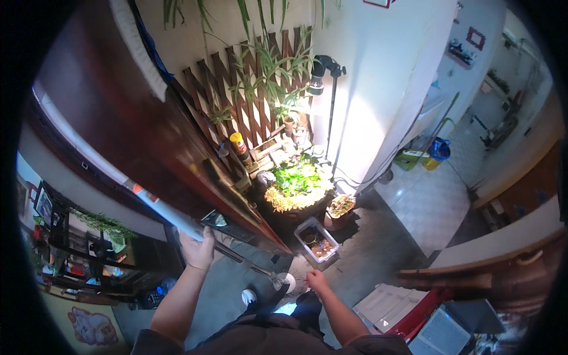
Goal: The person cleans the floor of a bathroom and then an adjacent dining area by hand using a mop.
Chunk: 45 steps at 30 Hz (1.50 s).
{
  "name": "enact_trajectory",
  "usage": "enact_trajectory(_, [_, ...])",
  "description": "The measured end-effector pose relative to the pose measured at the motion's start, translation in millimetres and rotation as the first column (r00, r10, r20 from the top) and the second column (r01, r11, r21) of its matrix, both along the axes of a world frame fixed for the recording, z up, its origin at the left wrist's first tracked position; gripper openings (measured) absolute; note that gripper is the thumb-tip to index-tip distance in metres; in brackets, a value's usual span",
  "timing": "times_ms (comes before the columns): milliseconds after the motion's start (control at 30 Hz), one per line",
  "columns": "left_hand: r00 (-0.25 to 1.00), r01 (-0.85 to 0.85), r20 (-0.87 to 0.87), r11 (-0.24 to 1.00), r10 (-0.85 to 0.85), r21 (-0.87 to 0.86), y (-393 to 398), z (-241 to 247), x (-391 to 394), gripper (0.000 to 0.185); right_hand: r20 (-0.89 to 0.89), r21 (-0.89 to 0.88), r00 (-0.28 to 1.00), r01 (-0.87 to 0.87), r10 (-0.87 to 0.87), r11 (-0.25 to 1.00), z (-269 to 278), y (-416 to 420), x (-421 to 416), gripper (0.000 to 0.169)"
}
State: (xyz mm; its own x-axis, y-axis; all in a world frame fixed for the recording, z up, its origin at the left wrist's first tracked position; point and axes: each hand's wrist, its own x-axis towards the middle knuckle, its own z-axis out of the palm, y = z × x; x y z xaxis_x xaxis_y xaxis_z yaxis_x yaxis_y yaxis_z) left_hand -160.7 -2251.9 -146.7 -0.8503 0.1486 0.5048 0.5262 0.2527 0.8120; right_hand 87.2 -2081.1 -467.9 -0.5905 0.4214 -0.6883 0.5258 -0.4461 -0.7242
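My left hand is closed around the long pale handle of a mop, whose lower shaft looks metallic. At its far end, near my feet, are a round white mop head plate and grey strands. My right hand is just right of the mop head, fingers curled; whether it holds some strands cannot be made out. Beyond it, a clear plastic tub with reddish contents stands on the floor.
A brown wooden door rises at left. Ahead are a lit planter of green leaves, a potted plant, a clamp lamp on a stand and a wooden lattice. A red and white cooler-like box stands at lower right.
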Motion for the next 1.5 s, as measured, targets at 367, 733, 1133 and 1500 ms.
enact_trajectory(367, [0.959, 0.279, -0.042, 0.959, -0.282, -0.054, -27, 34, 20, 0.031, 0.022, -0.013, 0.976, 0.216, -0.216, 0.976, 116, -135, 40, 0.024])
enact_trajectory(733, [-0.152, 0.977, 0.065, -0.140, -0.986, 0.161, -169, 123, 142, 0.015, -0.052, -0.673, 0.969, 0.145, -0.242, 0.725, 130, -258, 10, 0.038])
enact_trajectory(1133, [-0.571, 0.809, -0.039, -0.570, -0.820, 0.140, -186, 178, 251, 0.040, 0.181, -0.540, 0.473, 0.781, -0.862, 0.315, 127, -292, 76, 0.015])
enact_trajectory(1500, [-0.196, 0.978, 0.005, -0.196, -0.981, -0.073, -184, 160, 325, 0.032, 0.069, -0.805, 0.287, 0.582, -0.956, 0.116, 111, -261, 177, 0.014])
